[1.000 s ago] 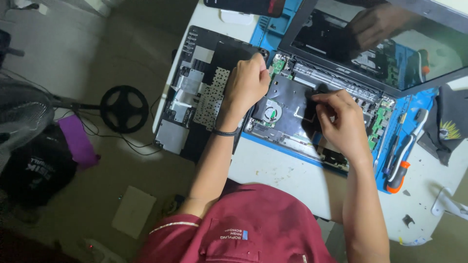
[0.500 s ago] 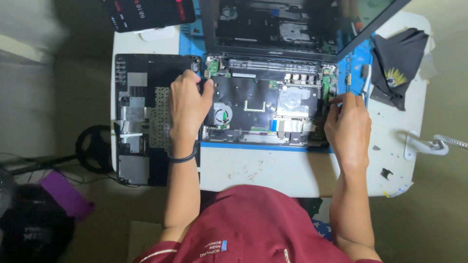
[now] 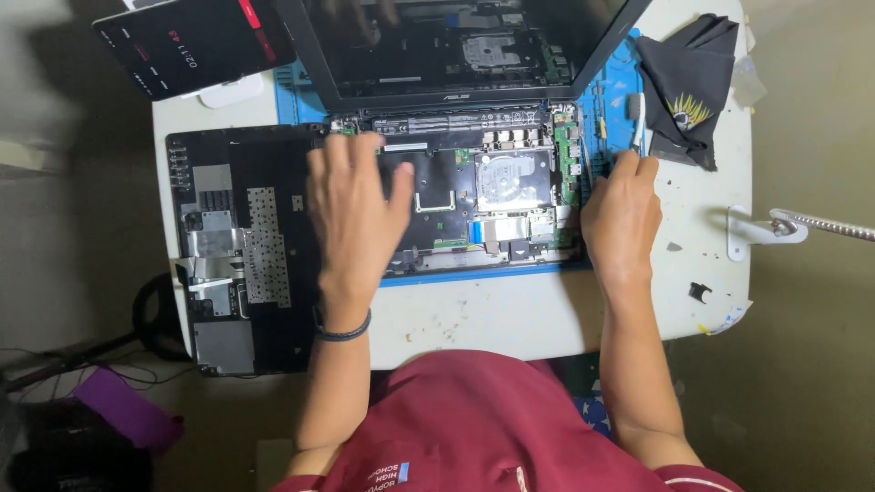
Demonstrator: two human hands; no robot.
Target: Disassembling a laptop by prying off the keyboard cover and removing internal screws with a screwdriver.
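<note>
An opened laptop [image 3: 492, 196] lies on a blue mat [image 3: 474, 273], its top cover off so the circuit board and silver drive show, its screen [image 3: 456, 41] raised at the back. My left hand [image 3: 351, 214] rests flat on the left part of the laptop base, fingers spread, holding nothing. My right hand [image 3: 622, 219] lies on the base's right edge, fingertips near tools on the mat. The removed keyboard cover [image 3: 237, 246] lies upside down to the left of the laptop.
A dark tablet [image 3: 196, 41] sits at the table's back left. A black cloth [image 3: 688, 87] lies at the back right. A white clamp arm [image 3: 775, 226] is fixed to the white table [image 3: 510, 314] on the right. Bags and cables lie on the floor at left.
The view has swung until the laptop sits square in front. My right hand left the middle of the base and went to its right edge. My left hand slid onto the base's left part.
</note>
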